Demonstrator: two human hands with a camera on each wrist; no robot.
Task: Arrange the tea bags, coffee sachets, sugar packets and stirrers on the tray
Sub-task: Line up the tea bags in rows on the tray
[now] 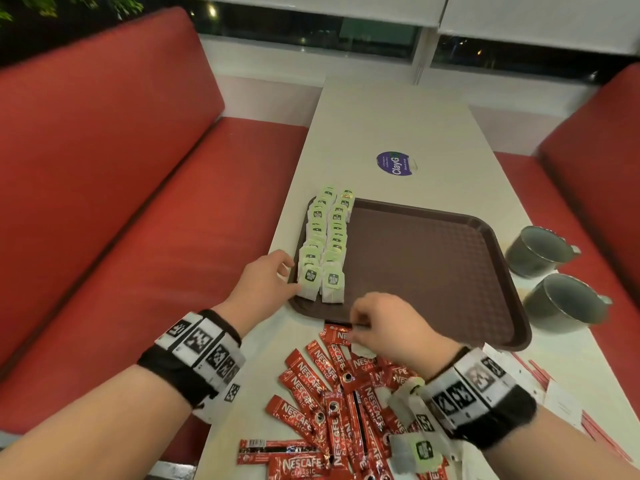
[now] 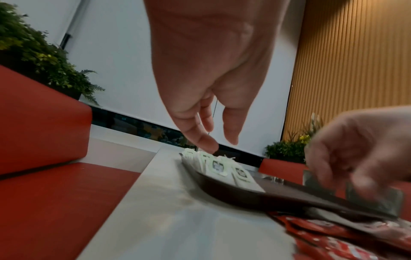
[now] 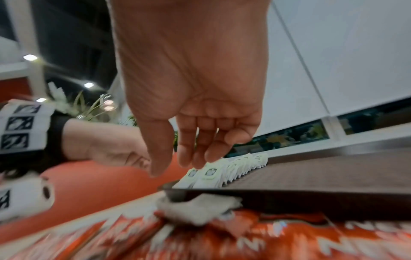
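Nearest the camera, a heap of red coffee sachets (image 1: 325,407) lies on the white tabletop (image 1: 391,123). The sachets overlap too much for an exact count; at least 10 are visible. 2 loose tea bags (image 1: 415,452) lie on the right part of the heap, below the right wrist. 1 further white tea bag (image 3: 200,209) lies on the sachets just under the right hand (image 1: 388,327). Red-and-white packets (image 1: 568,407) lie at the right edge of the tabletop; their type cannot be told.

The right hand hangs above the far end of the heap, at the near rim of the tray (image 1: 519,327). Its fingers point down, loosely spread, and hold nothing in the right wrist view.

The left hand (image 1: 263,285) sits at the near left corner of the tray, beside the rows of tea bags (image 1: 323,244). Its fingers are relaxed and slightly apart; no item is held.

The brown tray carries 2 rows of overlapping tea bags along its left side. Each row holds roughly 8; the exact count cannot be told.

2 grey metal cups (image 1: 554,282) stand right of the tray. 1 round purple sticker (image 1: 394,163) lies beyond the tray.
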